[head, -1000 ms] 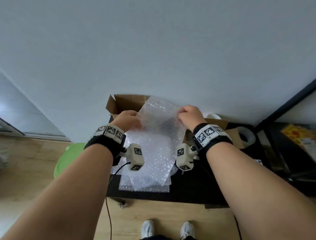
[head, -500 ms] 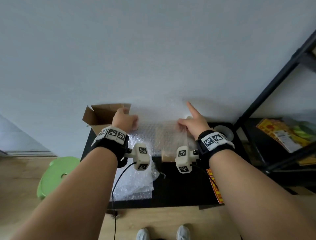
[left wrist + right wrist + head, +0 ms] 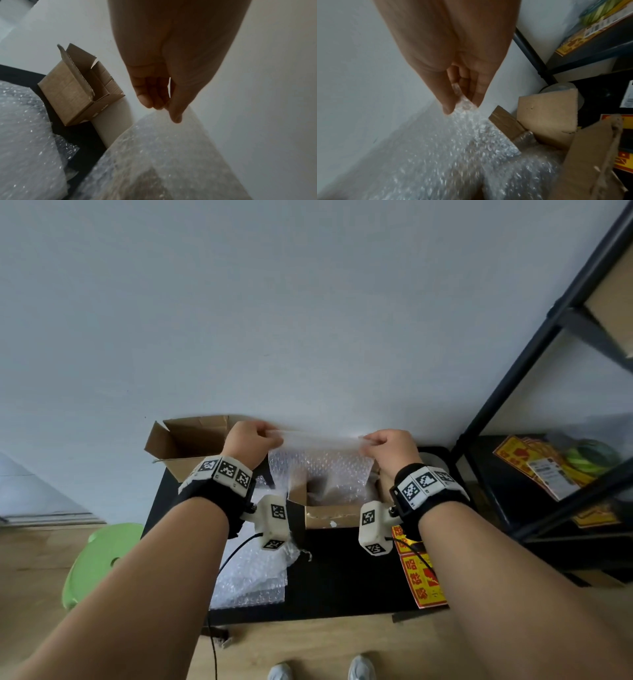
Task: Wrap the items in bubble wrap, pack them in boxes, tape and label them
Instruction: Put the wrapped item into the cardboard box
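A clear bubble wrap sheet (image 3: 322,470) hangs stretched between both hands above an open cardboard box (image 3: 330,515) on the black table (image 3: 342,577). My left hand (image 3: 253,440) pinches the sheet's upper left corner; in the left wrist view the left hand (image 3: 164,108) holds the sheet (image 3: 163,155) between thumb and curled fingers. My right hand (image 3: 383,445) pinches the upper right corner, seen in the right wrist view as the right hand (image 3: 462,102) gripping the sheet (image 3: 453,155). The sheet's lower part droops into the box (image 3: 583,155), hiding most of its inside.
A second open cardboard box (image 3: 188,446) stands at the table's back left by the wall. More bubble wrap (image 3: 250,580) lies at the front left. Red-yellow label sheets (image 3: 419,573) lie at the right edge, a tape roll (image 3: 435,460) behind. A black shelf (image 3: 548,474) stands right, a green stool (image 3: 96,559) left.
Both hands have lifted the sheet's far edge up off the table and now pinch it taut over the box. The right forefinger, pointing half a second ago, has curled onto the sheet.
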The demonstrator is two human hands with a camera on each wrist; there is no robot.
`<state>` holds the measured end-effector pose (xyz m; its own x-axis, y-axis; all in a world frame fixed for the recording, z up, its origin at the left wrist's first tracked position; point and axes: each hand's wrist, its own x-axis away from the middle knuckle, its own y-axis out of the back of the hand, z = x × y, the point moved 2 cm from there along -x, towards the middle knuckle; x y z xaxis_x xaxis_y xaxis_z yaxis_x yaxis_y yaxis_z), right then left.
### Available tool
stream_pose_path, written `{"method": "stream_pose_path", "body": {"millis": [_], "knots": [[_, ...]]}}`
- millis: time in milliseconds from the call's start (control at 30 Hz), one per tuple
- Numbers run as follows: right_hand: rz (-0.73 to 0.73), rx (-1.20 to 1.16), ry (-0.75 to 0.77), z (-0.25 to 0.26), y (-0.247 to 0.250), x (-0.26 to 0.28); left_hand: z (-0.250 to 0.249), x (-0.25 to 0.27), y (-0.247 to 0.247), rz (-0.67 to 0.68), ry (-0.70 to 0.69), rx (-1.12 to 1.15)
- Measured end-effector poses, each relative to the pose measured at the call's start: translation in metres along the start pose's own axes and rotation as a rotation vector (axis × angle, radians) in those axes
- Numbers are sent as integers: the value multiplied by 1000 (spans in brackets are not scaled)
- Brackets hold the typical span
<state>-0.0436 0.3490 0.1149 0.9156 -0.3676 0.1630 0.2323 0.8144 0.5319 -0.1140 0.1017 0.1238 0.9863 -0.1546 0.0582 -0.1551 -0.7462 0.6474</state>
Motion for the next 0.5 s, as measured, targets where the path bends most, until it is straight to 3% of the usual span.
{"method": "stream_pose_path", "body": {"millis": [300, 400, 500], "knots": [[-37, -114, -56, -2, 18, -14, -12, -11, -21, 43, 118, 193], [-114, -83, -74, -9, 24, -20, -15, -3, -38, 122, 170, 162], [-51, -50, -118, -23, 24, -23, -9, 1, -57, 71, 211, 124]]}}
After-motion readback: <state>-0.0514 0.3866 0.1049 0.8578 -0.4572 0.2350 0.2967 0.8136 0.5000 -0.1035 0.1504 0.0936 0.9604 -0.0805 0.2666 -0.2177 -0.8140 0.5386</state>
